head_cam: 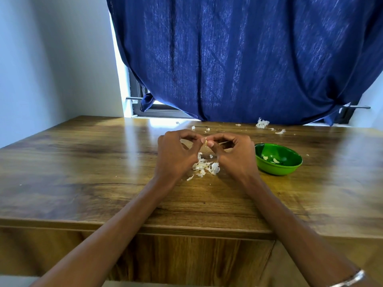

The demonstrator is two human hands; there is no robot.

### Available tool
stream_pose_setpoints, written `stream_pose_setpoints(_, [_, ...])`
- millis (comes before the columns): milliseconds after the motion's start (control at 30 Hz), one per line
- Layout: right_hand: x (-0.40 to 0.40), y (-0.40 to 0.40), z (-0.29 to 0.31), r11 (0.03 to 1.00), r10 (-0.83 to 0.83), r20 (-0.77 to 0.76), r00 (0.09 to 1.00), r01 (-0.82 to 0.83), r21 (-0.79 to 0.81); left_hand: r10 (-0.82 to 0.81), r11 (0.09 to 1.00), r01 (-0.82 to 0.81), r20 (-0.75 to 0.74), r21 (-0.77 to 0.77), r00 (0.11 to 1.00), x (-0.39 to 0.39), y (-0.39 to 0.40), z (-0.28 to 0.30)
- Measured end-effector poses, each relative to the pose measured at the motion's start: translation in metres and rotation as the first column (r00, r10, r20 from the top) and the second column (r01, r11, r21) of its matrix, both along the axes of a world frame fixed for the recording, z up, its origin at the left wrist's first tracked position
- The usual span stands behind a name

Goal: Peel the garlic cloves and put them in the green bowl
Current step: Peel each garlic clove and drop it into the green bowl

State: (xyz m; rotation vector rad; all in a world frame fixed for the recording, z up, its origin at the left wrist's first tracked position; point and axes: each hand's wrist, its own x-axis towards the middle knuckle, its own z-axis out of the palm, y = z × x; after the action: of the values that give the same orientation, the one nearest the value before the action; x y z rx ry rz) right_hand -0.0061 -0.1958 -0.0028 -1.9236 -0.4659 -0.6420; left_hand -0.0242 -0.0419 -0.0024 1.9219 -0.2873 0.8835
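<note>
Both hands meet above the middle of the wooden table [83, 172]. My left hand [176, 154] and my right hand [234, 154] pinch one small pale garlic clove [206, 142] between their fingertips. Most of the clove is hidden by the fingers. Under the hands lies a heap of white garlic skins [204, 167]. The green bowl [290, 168] stands just right of my right hand, with a few peeled cloves [271, 159] inside it.
More garlic skins [262, 123] and small scraps lie at the far edge of the table near a blue curtain [238, 59]. A window frame shows behind the curtain. A white wall rises at the left. The table's front edge is close to me.
</note>
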Motion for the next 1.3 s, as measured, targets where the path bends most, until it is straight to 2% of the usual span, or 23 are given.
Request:
stream_pose_setpoints(500, [0.0006, 0.0, 0.0004, 1.0, -0.001, -0.02, 1.0, 0.002, 0.018, -0.094, 0.989, 0.076, -0.146, -0.126, 0.985, -0.0023, -0.0004, 0.0041])
stream_pose_setpoints(667, [-0.0021, 0.0005, 0.0012, 0.988, 0.094, -0.102, 0.99, -0.08, 0.134, -0.145, 0.974, 0.106, -0.196, -0.199, 0.97, -0.001, 0.0002, 0.0055])
stream_pose_setpoints(1000, [-0.0041, 0.0004, 0.0032, 0.963, 0.185, -0.198, 0.963, -0.137, 0.23, -0.169, 0.954, 0.091, -0.262, -0.285, 0.95, 0.0032, 0.0014, 0.0065])
stream_pose_setpoints(1300, [-0.004, -0.0002, 0.0036, 0.962, 0.158, -0.199, 0.967, -0.105, 0.252, -0.161, 0.968, 0.104, -0.252, -0.226, 0.954, -0.0015, -0.001, 0.0065])
